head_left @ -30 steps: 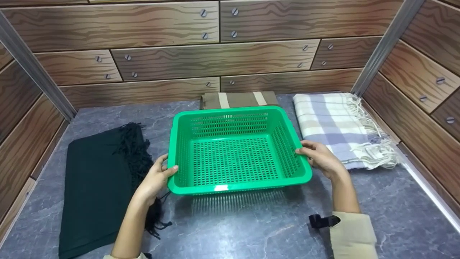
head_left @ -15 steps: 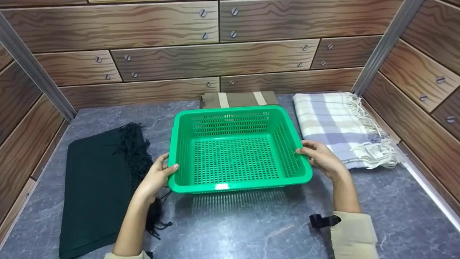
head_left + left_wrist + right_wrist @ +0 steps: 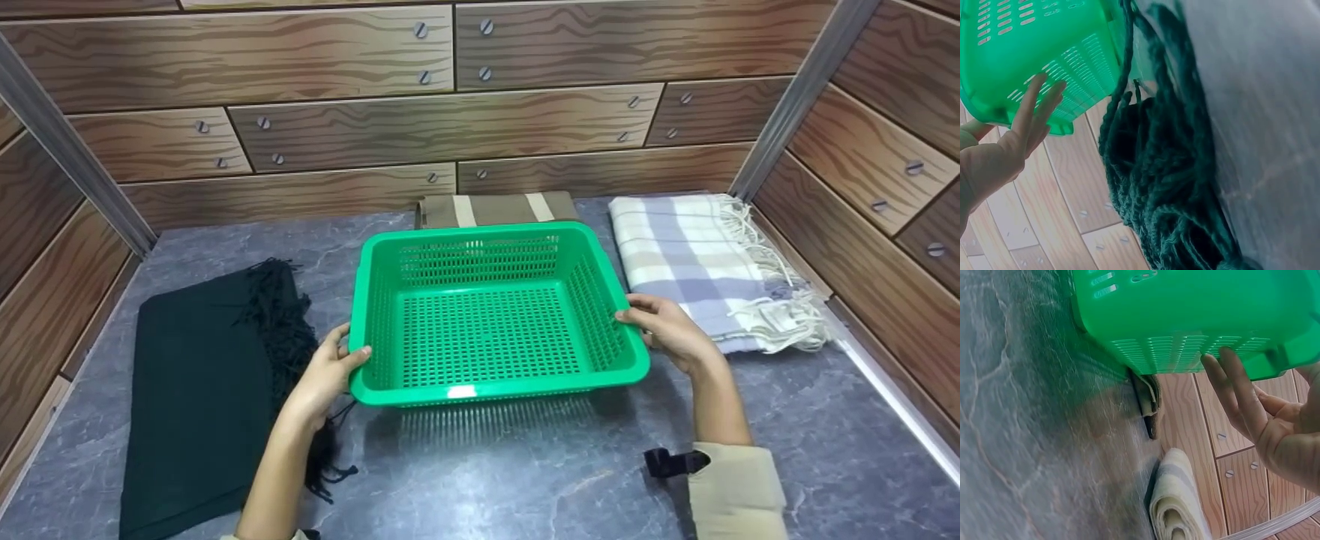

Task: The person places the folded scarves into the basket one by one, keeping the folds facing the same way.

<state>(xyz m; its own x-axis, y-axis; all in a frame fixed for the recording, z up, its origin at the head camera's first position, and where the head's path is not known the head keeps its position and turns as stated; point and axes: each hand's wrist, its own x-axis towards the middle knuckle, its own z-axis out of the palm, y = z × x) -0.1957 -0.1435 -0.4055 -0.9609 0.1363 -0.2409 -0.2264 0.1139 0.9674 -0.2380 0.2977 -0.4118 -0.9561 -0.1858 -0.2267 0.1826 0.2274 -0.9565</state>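
A green plastic basket (image 3: 487,391) with slotted walls and floor is held by both hands, and nothing lies in it. My left hand (image 3: 321,379) grips its left rim, thumb over the top and fingers against the outer wall. On the right rim, my right hand (image 3: 671,330) does the same, its fingertips on the slotted side in the right wrist view. The basket's near side tilts toward me. A folded dark green fringed shawl (image 3: 202,397) lies left of my left hand. Beyond my right hand is a folded white and lavender checked shawl (image 3: 686,262) with fringe.
Behind the basket lies a folded brown cloth (image 3: 499,208) with cream stripes, partly hidden by the rim. All stand on a grey marbled tabletop (image 3: 480,480). Wood-patterned walls (image 3: 360,127) close off the back and both sides. A black strap (image 3: 675,463) sticks out from the right sleeve.
Almost nothing differs. Both hands keep their hold on the basket, which stays in about the same place; the whole view shifts very slightly.
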